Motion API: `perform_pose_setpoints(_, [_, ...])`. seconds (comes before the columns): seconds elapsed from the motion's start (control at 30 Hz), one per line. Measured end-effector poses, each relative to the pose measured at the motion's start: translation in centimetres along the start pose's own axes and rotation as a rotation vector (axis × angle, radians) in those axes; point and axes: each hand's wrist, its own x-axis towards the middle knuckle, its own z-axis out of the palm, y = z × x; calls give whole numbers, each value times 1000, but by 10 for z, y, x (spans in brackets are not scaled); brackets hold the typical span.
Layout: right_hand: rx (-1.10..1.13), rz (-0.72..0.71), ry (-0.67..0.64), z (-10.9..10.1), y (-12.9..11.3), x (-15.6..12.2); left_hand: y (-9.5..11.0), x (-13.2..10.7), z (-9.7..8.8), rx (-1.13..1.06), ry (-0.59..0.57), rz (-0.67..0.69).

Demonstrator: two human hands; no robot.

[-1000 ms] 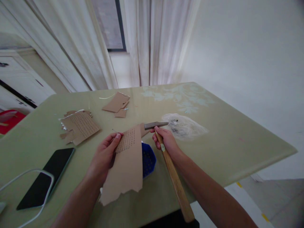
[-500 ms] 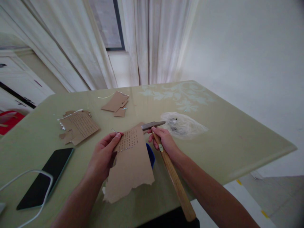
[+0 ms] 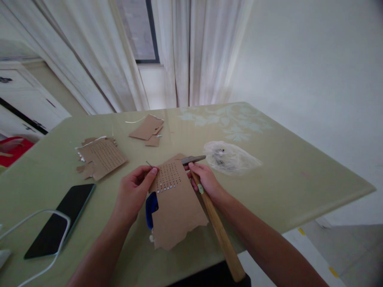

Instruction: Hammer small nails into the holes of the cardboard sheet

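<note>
A piece of brown cardboard [image 3: 179, 215] with rows of small punched holes and a torn lower edge lies in front of me. My left hand [image 3: 134, 191] pinches a thin nail [image 3: 149, 164] between thumb and finger at the cardboard's upper left edge. In my right hand [image 3: 208, 181] is a hammer [image 3: 220, 225], gripped close to its metal head, with the wooden handle slanting down toward me. Some right fingers reach the cardboard's right edge; whether they grip it I cannot tell. Part of a blue object [image 3: 151, 207] shows under the cardboard's left side.
More perforated cardboard [image 3: 103, 159] lies to the left, with plain cardboard pieces [image 3: 146, 129] farther back. A clear plastic bag [image 3: 231, 157] with dark bits inside is right of the hammer head. A phone [image 3: 61, 219] and a white cable [image 3: 64, 219] lie at the near left.
The cardboard's lower end has swung to the right. The blue object, seen before at its right edge, now shows at its left. Both hands keep their holds.
</note>
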Motion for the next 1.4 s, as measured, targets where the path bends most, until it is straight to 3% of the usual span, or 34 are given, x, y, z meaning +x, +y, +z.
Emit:
perform_pose_setpoints(0.2, [5,-21,0,-2,-1,4,3,1,-4,131,0,80])
perform_pose_setpoints(0.4, [11,-10,30,-3,-1,9,8,6,-7,52,-62,19])
perform_pose_setpoints(0.7, [26,-27,26,-3,-1,10,5,12,-2,3,-45,85])
perform_pose_setpoints(0.77, [29,-28,27,-4,-2,11,7,13,-3,40,22,142])
perform_pose_setpoints(0.87, [32,-22,27,-4,-2,12,21,8,-5,231,105,372])
perform_pose_setpoints(0.93, [33,-14,26,-5,-1,13,36,4,-3,352,25,493])
perform_pose_setpoints(1.07, [33,-2,30,-4,1,13,54,-2,11,383,-156,524])
perform_pose_setpoints(1.2, [24,4,34,-5,0,12,44,-6,18,298,-123,481])
perform_pose_setpoints(1.4, [21,5,35,-5,0,9,26,-15,5,262,-95,466])
